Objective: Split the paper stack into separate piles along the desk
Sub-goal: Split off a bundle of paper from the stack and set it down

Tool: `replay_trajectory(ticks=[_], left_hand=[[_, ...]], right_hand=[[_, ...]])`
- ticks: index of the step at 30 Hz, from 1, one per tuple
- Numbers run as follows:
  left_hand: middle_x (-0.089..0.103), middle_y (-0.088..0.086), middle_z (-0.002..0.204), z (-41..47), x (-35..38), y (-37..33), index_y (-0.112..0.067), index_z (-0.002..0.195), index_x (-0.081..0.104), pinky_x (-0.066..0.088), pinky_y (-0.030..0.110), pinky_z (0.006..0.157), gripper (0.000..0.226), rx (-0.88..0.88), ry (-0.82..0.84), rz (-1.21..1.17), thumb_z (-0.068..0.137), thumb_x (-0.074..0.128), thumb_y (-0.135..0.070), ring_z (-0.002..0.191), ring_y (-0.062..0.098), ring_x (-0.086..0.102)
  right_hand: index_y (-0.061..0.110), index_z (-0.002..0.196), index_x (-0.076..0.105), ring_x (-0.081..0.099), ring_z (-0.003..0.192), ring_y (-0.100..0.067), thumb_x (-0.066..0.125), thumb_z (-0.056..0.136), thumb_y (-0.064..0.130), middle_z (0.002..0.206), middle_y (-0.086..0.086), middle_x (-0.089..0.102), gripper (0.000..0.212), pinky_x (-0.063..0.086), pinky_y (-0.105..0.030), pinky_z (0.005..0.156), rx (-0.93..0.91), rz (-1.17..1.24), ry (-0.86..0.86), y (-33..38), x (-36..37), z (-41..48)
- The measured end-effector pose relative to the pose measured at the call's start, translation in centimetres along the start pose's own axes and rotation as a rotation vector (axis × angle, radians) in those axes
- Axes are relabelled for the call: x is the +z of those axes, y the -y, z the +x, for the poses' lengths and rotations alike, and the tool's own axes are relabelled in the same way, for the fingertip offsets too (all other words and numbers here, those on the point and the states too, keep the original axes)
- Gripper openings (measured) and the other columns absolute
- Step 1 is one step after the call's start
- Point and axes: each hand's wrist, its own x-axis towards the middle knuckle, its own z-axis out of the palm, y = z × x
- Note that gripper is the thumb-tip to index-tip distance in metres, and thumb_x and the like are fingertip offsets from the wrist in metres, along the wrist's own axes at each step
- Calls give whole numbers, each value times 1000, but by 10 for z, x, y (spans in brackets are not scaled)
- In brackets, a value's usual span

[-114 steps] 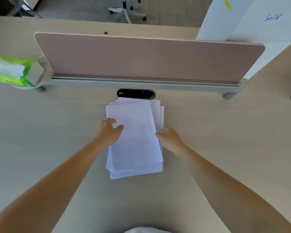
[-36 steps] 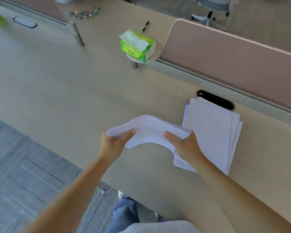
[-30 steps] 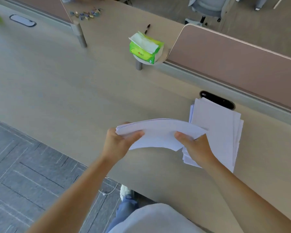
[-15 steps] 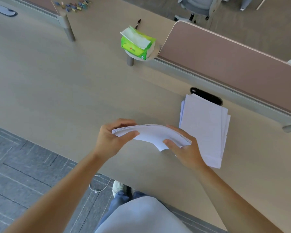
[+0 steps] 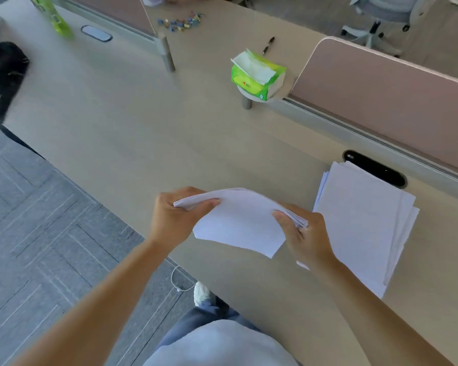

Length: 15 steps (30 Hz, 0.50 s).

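A bundle of white sheets arches in the air above the desk's front edge. My left hand pinches its left end, thumb on top. My right hand grips its right end, thumb on top, fingers under. The rest of the white paper stack lies flat on the beige desk to the right, slightly fanned, just beyond my right hand.
A green tissue pack sits on a round stand by the pink divider panel. A black cable port lies behind the stack. A pen and coloured clips lie farther back. A black bag sits at the left.
Both hands lifted a bundle off the stack and carried it leftward along the desk, away from the remaining sheets. The view has swung left, showing more desk and the black bag.
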Motion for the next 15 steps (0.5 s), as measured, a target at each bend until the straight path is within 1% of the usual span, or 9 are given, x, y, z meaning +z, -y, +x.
replay_trajectory(ticks=[1,2,4,6,8,10,12,14,15], left_hand=[[68,-20,59,1,-9,-6,-15,69,72,42,10,52,16,14,-4,-3,78,79,-4,55,-3,60],[69,-20,61,1,-19,-12,-16,71,71,44,10,53,18,30,-5,-19,77,79,-1,56,-4,62],[72,-20,69,4,-40,-20,-21,75,73,48,12,57,24,64,-9,-81,76,78,2,63,-4,66],[74,-19,74,6,-61,-24,-32,71,76,51,14,59,28,62,-29,-136,76,76,-4,67,-2,69],[74,-16,73,6,-82,-22,-32,69,76,52,17,58,20,43,-51,-166,80,78,-16,67,1,69],[73,-12,74,2,-103,-18,-28,70,74,53,23,58,11,12,-73,-157,80,76,-31,68,7,69],[74,-9,78,-3,-124,-9,-21,75,74,56,31,61,21,-10,-120,-124,75,69,-42,72,12,70],[72,-2,77,-6,-145,4,-8,77,69,56,46,63,42,-27,-230,-95,74,68,-50,71,18,69],[68,6,74,-7,-157,11,1,75,65,55,51,62,55,-35,-298,-94,74,68,-54,69,21,66]], right_hand=[[42,82,69,58,71,15,62,95,12,68,39,60,34,38,-4,69,-28,13,26,8,1,9],[37,75,61,57,71,16,61,95,14,68,39,60,31,38,-3,70,-54,28,36,15,3,18],[32,67,62,51,57,9,61,94,15,56,26,55,33,35,-6,61,-96,85,53,32,8,38],[27,65,64,43,53,0,62,93,22,49,10,49,29,38,-20,55,-97,151,82,46,18,57],[31,61,67,45,51,-1,66,94,20,49,12,50,35,40,-19,54,-82,235,113,58,32,73],[19,55,65,46,51,-3,70,92,24,51,12,50,37,40,-19,55,-65,288,137,69,53,86],[3,61,62,48,58,-11,69,86,36,59,-5,51,42,41,-26,58,-78,321,156,85,78,97],[8,65,67,55,65,-11,68,86,34,63,-12,61,33,45,-28,62,-94,337,182,100,109,106],[13,68,71,58,67,-7,68,87,30,66,-9,67,26,47,-26,64,-101,329,197,110,125,108]])
